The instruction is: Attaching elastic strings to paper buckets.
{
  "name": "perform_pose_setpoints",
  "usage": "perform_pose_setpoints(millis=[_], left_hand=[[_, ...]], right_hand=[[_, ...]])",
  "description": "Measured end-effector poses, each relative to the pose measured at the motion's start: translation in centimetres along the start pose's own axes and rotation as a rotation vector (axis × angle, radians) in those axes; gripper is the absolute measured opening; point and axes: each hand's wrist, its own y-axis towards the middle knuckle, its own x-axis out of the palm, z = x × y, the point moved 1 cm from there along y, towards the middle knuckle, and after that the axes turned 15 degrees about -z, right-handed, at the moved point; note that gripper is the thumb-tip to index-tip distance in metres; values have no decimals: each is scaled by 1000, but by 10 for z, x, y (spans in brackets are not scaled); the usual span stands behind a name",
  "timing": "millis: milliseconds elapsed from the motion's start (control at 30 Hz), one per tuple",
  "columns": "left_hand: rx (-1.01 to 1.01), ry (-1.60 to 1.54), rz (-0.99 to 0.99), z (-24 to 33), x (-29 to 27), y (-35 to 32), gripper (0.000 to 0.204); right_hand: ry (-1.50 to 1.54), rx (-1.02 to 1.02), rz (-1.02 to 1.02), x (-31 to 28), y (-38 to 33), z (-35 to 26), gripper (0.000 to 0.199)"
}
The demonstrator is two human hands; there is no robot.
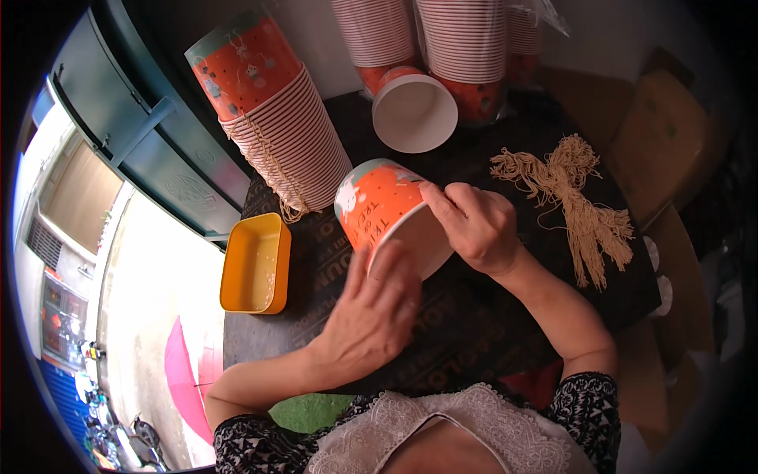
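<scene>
Pinching the rim between thumb and fingers, the right hand (480, 225) holds an orange paper bucket (387, 201) tilted above the middle of the desk (466, 332), its mouth facing near and right. The left hand (367, 316) is blurred at the bucket's near-left rim; I cannot tell whether it grips. A yellow plastic box (280, 265) sits left, a tall stack of nested buckets (288, 134) beyond it. Beige strings (580, 201) lie bundled at right.

Open lane between lying tub (414, 118), string bundle (570, 189); held tub (387, 197), leaning stack (280, 130), yellow box (254, 265) block left.
</scene>
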Motion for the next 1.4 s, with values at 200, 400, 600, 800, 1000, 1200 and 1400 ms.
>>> perform_pose_setpoints(millis=[200,400,600,800,1000,1200,1400], left_hand=[[-440,-181,137,-23,-13,3,74],[-595,-638,211,-73,68,2,47],[-637,-1657,330,-75,93,5,25],[-513,-1884,642,-62,83,14,25],[-483,-1834,579,-51,85,1,26],[-568,-1855,387,-43,97,-16,30],[-741,-1743,-115,-29,60,-24,30]], right_hand=[[31,-45,-31,-2,-1,-13,37],[202,-31,42,7,-2,-13,41],[466,179,32,18,-13,-6,27],[512,133,-199,36,-32,-15,10],[850,392,-264,45,-34,-20,20],[987,698,-427,54,-37,-20,34],[949,743,-453,62,-42,-17,35]])
